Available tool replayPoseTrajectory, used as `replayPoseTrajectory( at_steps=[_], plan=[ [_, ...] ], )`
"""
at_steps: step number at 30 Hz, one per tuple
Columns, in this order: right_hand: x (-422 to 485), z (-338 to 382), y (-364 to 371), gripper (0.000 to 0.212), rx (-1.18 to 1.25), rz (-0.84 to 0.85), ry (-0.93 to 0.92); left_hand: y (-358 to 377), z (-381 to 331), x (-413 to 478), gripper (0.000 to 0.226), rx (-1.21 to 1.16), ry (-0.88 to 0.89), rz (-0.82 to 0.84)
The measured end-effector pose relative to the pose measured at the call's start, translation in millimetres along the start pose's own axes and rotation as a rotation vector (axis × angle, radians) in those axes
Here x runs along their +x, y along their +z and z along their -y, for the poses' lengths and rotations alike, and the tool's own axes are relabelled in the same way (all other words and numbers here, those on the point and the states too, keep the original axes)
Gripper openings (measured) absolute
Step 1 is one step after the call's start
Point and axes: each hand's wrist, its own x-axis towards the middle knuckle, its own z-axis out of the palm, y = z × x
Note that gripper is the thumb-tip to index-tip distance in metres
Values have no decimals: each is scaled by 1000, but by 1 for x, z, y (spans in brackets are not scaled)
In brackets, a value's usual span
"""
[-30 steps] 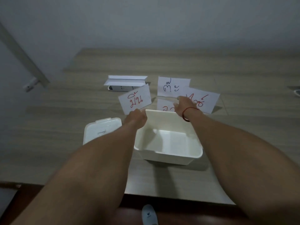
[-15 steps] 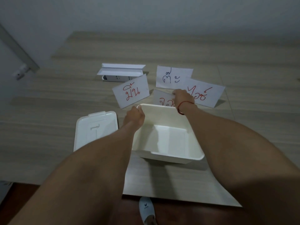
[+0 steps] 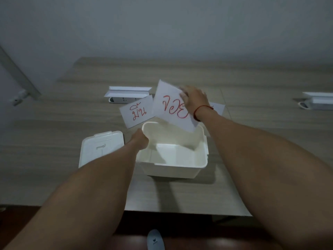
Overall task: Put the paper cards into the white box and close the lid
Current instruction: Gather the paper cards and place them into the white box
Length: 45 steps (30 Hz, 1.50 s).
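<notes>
The fingers (image 3: pixel 182 94) of the right hand (image 3: pixel 193 98) pinch the upper right edge of a paper card (image 3: pixel 171 105) with red writing, which half a second ago lay on the table behind the box and is now lifted, tilted, with its lower corner dipping over the far rim of the white box (image 3: pixel 173 170). A red string circles that wrist. The left hand (image 3: pixel 141 140) stays at the box's far left corner; its fingers are hidden behind the hand, so their grip cannot be told. The box is open and nothing lies in it. Its lid (image 3: pixel 100 147) lies flat on the table (image 3: pixel 54 141) just left of the box. A second card (image 3: pixel 137 111) rests behind the box, and the corner of another card (image 3: pixel 219 107) shows past the right wrist. A white power strip (image 3: pixel 128 95) sits farther back.
</notes>
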Motion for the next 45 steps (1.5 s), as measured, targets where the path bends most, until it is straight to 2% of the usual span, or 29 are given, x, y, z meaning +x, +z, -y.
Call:
replayPoseTrajectory(
  at_steps=[6,11,15,17,21,26,31,34,40,45],
  plan=[
    [-51,-8,41,30,223,411,155,10,20,15,45,-161,-30,-8],
    [-80,-8,65,26,37,845,128,11,22,11,44,-203,-26,-15],
    [-79,-2,62,34,167,1017,243,7,18,4,44,-210,-11,-8],
    [-71,0,59,35,215,971,271,5,14,0,44,-204,-10,-34],
    [-44,-12,58,40,99,574,288,5,8,0,40,-139,-10,-141],
    [-22,-38,53,32,82,281,424,13,-3,15,42,-94,-32,-238],
    [3,-70,60,38,-72,186,478,20,-24,41,41,-67,26,-279],
    [26,-82,71,40,-100,184,492,20,-35,63,40,-42,49,-313],
    [75,-102,90,34,-157,124,492,19,-47,100,41,19,56,-375],
    [106,-125,95,44,-175,256,610,19,-52,112,41,12,76,-395]
  ],
)
